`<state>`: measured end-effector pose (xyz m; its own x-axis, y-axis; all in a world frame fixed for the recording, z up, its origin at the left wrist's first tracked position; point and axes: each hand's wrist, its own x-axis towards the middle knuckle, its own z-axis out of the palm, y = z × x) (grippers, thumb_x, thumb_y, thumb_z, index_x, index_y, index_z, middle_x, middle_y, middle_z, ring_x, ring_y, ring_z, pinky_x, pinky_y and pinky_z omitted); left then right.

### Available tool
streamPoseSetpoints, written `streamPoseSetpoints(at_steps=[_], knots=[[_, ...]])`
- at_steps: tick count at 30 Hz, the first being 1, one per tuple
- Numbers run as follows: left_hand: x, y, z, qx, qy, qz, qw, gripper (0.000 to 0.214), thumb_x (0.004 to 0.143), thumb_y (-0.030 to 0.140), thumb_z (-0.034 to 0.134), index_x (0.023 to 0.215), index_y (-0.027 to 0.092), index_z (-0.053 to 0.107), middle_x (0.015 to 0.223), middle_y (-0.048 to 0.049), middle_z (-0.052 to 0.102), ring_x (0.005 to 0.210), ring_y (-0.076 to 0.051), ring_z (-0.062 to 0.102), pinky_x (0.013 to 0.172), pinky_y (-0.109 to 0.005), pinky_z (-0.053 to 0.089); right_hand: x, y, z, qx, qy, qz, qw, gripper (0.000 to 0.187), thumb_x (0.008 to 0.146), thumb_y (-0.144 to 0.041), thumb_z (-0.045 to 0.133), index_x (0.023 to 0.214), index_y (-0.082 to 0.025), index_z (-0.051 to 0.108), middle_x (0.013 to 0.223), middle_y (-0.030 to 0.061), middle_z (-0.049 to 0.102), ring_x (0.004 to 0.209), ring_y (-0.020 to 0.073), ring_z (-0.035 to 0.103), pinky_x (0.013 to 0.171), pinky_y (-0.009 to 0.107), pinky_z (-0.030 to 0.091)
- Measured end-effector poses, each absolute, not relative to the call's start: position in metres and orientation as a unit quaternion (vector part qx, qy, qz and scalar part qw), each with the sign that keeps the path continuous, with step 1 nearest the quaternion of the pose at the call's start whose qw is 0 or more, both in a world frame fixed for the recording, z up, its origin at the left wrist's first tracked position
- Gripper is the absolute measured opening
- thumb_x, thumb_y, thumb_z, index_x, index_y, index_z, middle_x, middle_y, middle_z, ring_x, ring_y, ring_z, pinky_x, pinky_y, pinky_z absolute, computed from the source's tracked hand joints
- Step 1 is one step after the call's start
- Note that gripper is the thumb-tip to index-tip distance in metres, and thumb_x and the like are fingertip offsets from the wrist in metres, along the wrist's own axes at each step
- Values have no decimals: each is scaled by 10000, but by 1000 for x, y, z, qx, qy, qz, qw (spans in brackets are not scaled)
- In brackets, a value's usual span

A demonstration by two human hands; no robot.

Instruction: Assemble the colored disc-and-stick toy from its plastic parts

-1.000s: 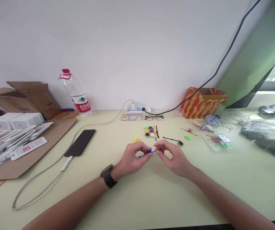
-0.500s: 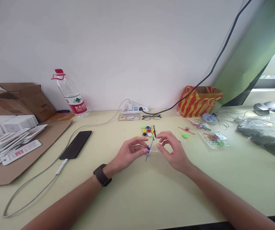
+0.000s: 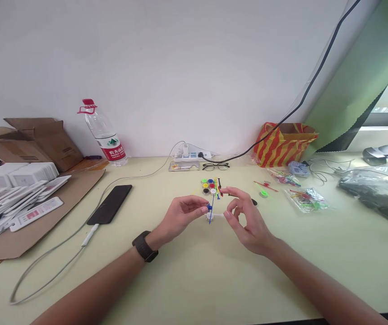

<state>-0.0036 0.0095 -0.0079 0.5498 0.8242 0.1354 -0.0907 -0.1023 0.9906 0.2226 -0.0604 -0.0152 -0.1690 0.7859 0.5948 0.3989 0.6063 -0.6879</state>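
Note:
In the head view my left hand (image 3: pixel 184 216) pinches a small blue plastic propeller (image 3: pixel 211 210) by its hub between thumb and fingertips. Its thin blade points up and down. Just below and behind it is a white round piece (image 3: pixel 209 217) with a white stick (image 3: pixel 219 215) reaching right. My right hand (image 3: pixel 246 221) is open, its index finger stretched out and apart from the thumb. The thumb tip is at the stick's right end; whether it touches cannot be made out. Beyond my hands lie colored discs (image 3: pixel 205 185) in rows, beside several thin colored plastic strips (image 3: pixel 218 187).
A green disc (image 3: pixel 263 194) and red propeller (image 3: pixel 266 184) lie right, near bagged parts (image 3: pixel 307 200). Glasses (image 3: pixel 216 166), a clear case (image 3: pixel 183 166) and a power strip (image 3: pixel 192 156) line the wall. A phone (image 3: pixel 110 204), cable and water bottle (image 3: pixel 108 135) are left.
The blue propeller's blade has turned from slanted to nearly upright. My right thumb has come to the white stick's end. The whole view has shifted slightly.

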Motion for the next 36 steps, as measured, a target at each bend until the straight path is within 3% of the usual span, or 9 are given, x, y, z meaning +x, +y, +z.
streamPoseSetpoints(at_steps=[3,4,6,8,9,11,14,36], knots=[[-4,9,-8,644,282,378,603,227,870,334,826,1020,168,791,987,-78,755,904,-177,676,844,-298,563,221,-61,-18,-405,-733,194,511,525,1037,-332,541,1513,-329,321,1492,142,507,866,181,624,646,331,558],[-4,9,-8,646,281,379,600,226,871,335,825,1018,167,791,986,-78,755,904,-177,675,843,-297,562,221,-62,-18,-408,-723,224,510,543,1037,-360,541,1521,-319,298,1405,141,568,867,189,622,645,332,549],[-4,10,-7,650,284,385,591,231,872,342,823,1015,164,791,990,-81,758,906,-178,677,841,-295,562,224,-61,-15,-412,-693,343,482,508,1056,-429,484,1511,-282,309,1003,67,675,727,185,582,584,314,492],[-5,11,-7,650,298,395,577,244,868,357,825,1013,164,791,1010,-88,765,920,-186,686,849,-302,565,229,-60,-9,-405,-641,472,449,433,1072,-483,404,1434,-245,414,614,-60,482,530,157,411,504,281,366],[-5,12,-7,648,307,400,570,254,863,366,829,1014,164,792,1022,-92,769,930,-193,691,854,-308,567,231,-58,-7,-400,-615,510,449,418,1072,-501,379,1381,-233,466,544,-91,363,492,145,315,490,274,301],[-7,15,-9,646,327,409,555,278,848,382,839,1018,168,792,1048,-99,776,955,-207,701,867,-320,569,236,-55,-3,-396,-576,523,487,415,1052,-525,401,1304,-219,525,528,-101,268,503,140,229,502,279,231],[-11,21,-13,652,345,412,535,302,839,404,841,1026,172,791,1069,-104,781,980,-222,708,875,-328,565,238,-51,-2,-406,-563,492,526,413,1024,-533,462,1276,-218,552,557,-82,307,537,150,252,525,292,235],[-17,30,-19,657,376,431,492,313,830,431,841,1009,178,796,1042,-97,793,969,-232,724,896,-347,568,237,-51,-4,-431,-594,471,489,343,1025,-516,525,1186,-227,617,586,-70,378,553,141,347,551,284,309]])
